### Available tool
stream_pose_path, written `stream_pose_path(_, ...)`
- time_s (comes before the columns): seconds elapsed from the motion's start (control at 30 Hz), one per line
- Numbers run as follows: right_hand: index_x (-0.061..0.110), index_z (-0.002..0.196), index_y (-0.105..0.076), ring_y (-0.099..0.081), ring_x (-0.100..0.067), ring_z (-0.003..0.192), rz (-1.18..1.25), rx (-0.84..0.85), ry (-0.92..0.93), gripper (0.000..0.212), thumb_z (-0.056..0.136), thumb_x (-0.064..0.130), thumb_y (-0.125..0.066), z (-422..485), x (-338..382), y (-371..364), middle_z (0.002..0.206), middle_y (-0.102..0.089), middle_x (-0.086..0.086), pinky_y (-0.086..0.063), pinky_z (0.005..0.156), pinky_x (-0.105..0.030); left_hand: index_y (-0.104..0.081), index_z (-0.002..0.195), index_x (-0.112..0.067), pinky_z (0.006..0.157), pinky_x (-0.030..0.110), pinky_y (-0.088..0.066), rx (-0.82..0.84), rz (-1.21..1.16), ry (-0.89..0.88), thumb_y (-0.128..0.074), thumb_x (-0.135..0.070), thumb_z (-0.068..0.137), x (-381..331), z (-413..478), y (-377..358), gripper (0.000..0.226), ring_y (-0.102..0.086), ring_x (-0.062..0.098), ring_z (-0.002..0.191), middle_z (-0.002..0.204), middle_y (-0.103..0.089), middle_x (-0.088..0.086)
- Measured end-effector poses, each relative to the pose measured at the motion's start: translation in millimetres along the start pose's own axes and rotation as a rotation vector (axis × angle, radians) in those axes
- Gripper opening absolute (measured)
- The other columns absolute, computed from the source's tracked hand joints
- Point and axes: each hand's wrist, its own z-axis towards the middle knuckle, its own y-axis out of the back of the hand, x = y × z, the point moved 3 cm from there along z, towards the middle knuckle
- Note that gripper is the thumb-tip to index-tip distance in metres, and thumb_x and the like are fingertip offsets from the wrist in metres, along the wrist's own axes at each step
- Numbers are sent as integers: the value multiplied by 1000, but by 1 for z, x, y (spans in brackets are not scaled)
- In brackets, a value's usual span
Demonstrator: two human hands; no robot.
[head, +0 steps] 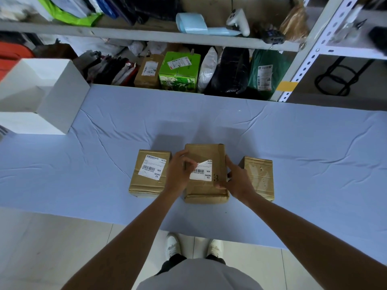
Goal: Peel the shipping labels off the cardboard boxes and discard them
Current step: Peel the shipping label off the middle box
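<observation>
Three closed cardboard boxes in row at frame centre, on blue table (104, 164).
Left box (146, 185): left label (151, 167) flat on top, reads "MX", "MXRC 03".
Middle box (206, 151): middle label (202, 172) with same text, upper-left corner lifted (rest stuck down).
Left hand (179, 170) pinches that corner, thumb against fingertips.
Right hand (234, 178) grips middle box's right edge, fingers curled.
Right box (258, 176): taped top.
White box (58, 97) open, upper left of frame.

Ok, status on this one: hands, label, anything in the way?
Hands: left hand pinches the label by its lifted corner, right hand steadies the middle box. Label partly peeled; left box label intact; right box bare. Nothing blocking.
</observation>
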Motion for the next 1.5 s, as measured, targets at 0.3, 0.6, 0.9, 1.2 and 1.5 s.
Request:
stream_pose_path(0.3,24,151,-22,-61,-18,80,-12,13,8,107,64,5,-83,-2,6,1,96,-65,-7,-53,67,-27,-70,76,-8,86,10,-23,54,32,6,-69,-9,80,-3,0,0,4,-52,18,121,133,-55,6)
stream_pose_path(0.6,25,150,-26,-55,-11,64,-14,17,12,104,65,-1,-79,-4,13,5,70,-52,11,-50,59,-25,-68,75,-14,95,23,-31,52,-14,34,-69,-10,80,2,0,-3,6,-50,15,122,134,-55,4)
stream_pose_path(0.9,27,148,-28,-52,-6,61,-24,18,22,102,64,-1,-79,-2,16,5,70,-50,12,-44,51,-19,-66,78,-9,86,15,-28,73,-37,77,-66,-10,83,-7,-3,1,5,-42,-4,104,140,-50,4)
stream_pose_path(1.2,27,146,-35,-50,0,57,9,4,8,99,62,-4,-79,-1,16,5,67,-53,10,-45,47,-16,-65,79,-9,83,16,-31,94,-8,65,-63,-9,86,-15,-5,4,7,-49,4,106,142,-49,7)
stream_pose_path(1.5,28,145,-36,-55,-4,61,6,-10,42,100,59,-3,-78,0,14,2,79,-67,-1,-51,57,-22,-61,75,-14,91,26,-38,83,-6,50,-63,-10,86,-17,-5,4,11,-56,19,116,139,-52,8)
